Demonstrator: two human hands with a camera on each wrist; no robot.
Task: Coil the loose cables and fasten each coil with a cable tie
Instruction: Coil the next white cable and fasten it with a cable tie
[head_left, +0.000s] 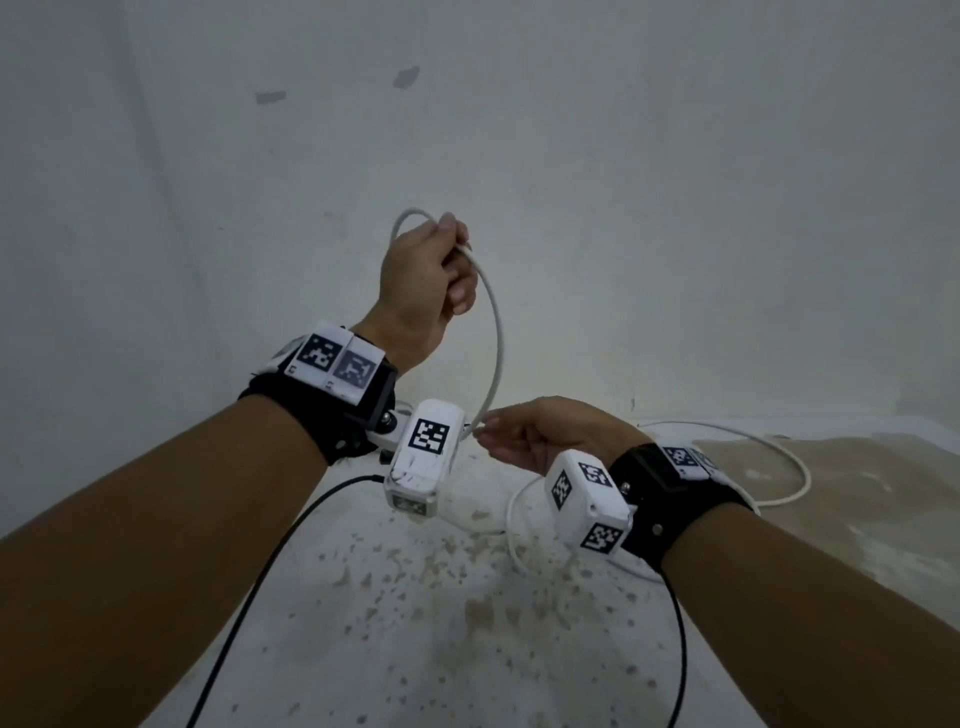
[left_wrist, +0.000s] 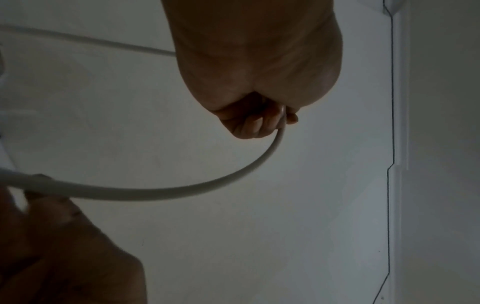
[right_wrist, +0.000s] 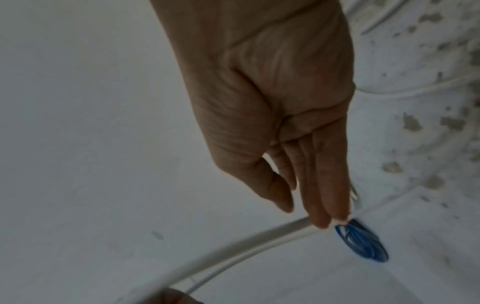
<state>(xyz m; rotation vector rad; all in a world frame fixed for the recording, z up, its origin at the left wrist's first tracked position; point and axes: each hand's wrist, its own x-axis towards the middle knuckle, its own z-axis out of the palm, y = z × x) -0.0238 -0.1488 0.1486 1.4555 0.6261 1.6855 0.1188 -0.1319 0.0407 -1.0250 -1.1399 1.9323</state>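
A white cable (head_left: 498, 343) arcs through the air between my two hands in front of a pale wall. My left hand (head_left: 452, 270) is raised, its fingers curled round the cable, and a small loop stands above the fist. In the left wrist view the cable (left_wrist: 182, 190) curves out of that fist (left_wrist: 259, 123). Lower down, my right hand (head_left: 485, 428) pinches the cable between thumb and fingertips. The right wrist view shows its long fingers (right_wrist: 319, 222) lying on the cable (right_wrist: 233, 244). The rest of the cable trails to the floor.
Loose white cable loops (head_left: 800, 467) lie on the stained floor at the right. A blue coil (right_wrist: 363, 242) lies on the floor near the wall, beyond my right fingertips. Thin black leads (head_left: 270, 561) hang from both wrist cameras.
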